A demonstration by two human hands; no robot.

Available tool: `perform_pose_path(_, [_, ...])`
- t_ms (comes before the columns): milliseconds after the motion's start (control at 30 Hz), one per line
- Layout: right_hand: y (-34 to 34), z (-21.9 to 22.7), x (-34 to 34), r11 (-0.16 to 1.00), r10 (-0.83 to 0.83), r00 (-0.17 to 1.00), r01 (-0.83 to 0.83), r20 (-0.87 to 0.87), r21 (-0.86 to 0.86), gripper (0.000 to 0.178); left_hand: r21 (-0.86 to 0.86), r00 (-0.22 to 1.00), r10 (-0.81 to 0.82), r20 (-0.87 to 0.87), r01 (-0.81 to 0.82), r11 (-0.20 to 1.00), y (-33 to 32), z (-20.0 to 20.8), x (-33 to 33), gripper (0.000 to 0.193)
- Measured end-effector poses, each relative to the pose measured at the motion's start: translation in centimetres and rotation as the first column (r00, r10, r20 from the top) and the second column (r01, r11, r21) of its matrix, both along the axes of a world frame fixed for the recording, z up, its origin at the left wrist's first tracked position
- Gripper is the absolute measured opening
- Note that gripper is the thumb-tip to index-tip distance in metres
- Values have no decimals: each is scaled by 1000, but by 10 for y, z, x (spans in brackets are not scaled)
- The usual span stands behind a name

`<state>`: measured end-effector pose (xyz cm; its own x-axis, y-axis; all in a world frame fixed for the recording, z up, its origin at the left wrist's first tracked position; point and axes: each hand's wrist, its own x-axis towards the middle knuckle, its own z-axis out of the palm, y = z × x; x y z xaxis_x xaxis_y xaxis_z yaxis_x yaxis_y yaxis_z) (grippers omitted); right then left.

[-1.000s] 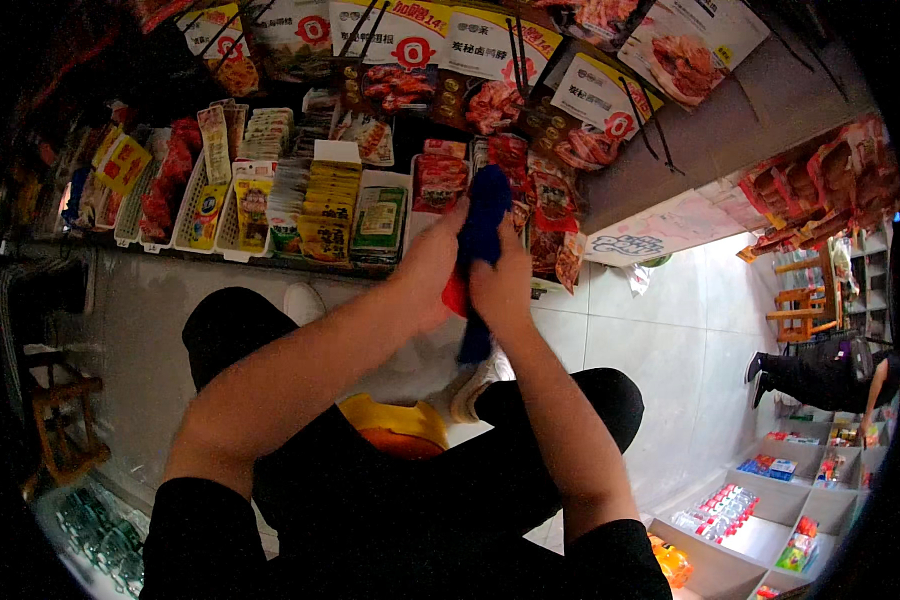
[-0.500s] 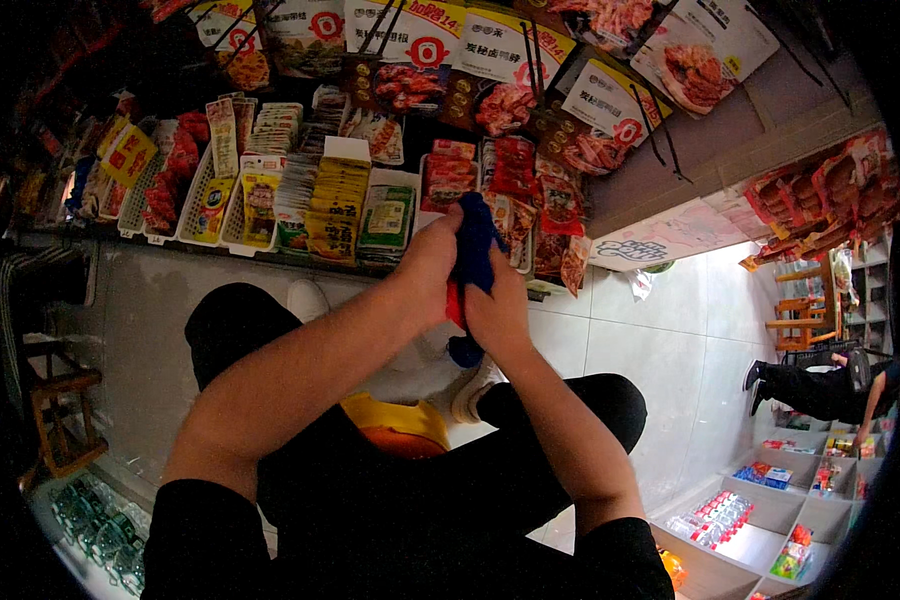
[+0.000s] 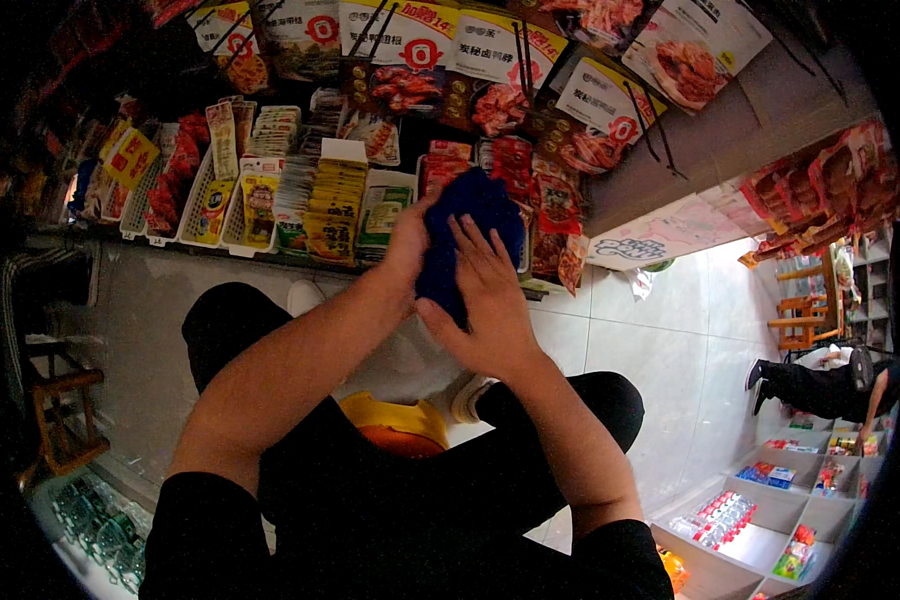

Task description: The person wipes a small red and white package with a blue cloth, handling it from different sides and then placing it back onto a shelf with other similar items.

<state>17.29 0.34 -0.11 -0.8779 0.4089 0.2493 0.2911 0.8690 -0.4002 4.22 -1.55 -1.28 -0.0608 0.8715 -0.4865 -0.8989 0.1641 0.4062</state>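
A dark blue cloth (image 3: 475, 200) is spread out in front of me, at the edge of the snack shelf. My left hand (image 3: 402, 252) grips it along its left side, with the fingers hidden behind the fabric. Flat on the cloth's front lies my right hand (image 3: 492, 305), fingers stretched and slightly apart, thumb pointing left. Whether anything sits under the cloth cannot be seen. Just beyond it are red snack packets (image 3: 445, 165) in a bin and a box of yellow packets (image 3: 336, 205).
White baskets (image 3: 195, 205) of packets line the low shelf. Large snack bags (image 3: 400, 45) hang on hooks above. Below my arms is a yellow stool (image 3: 395, 420). At right, another person (image 3: 820, 390) reaches into a compartmented grey shelf (image 3: 755, 545). Bottles (image 3: 100, 530) stand lower left.
The bunched blue cloth has been opened out wide. My right hand has turned from gripping it to lying flat on it; the red bit beneath is now covered.
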Motion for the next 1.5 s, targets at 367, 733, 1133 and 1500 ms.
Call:
perform_pose_path(367, [13, 17, 21, 732, -511, 854, 371, -100, -572, 24, 169, 989, -130, 64, 118, 979, 9, 3, -8, 57])
perform_pose_path(733, [28, -12, -19, 971, -185, 959, 213, -215, 112, 35, 79, 996, 14, 93, -21, 997, 4, 11, 6, 48])
perform_pose_path(1133, [9, -6, -7, 999, -48, 954, 44, -297, -20, 31, 232, 982, 25, 188, -69, 970, 18, -18, -16, 47])
perform_pose_path(1500, [48, 48, 42, 314, -829, 412, -218, -379, -924, 40, 251, 966, 131, 225, -187, 950, 18, 21, -30, 37])
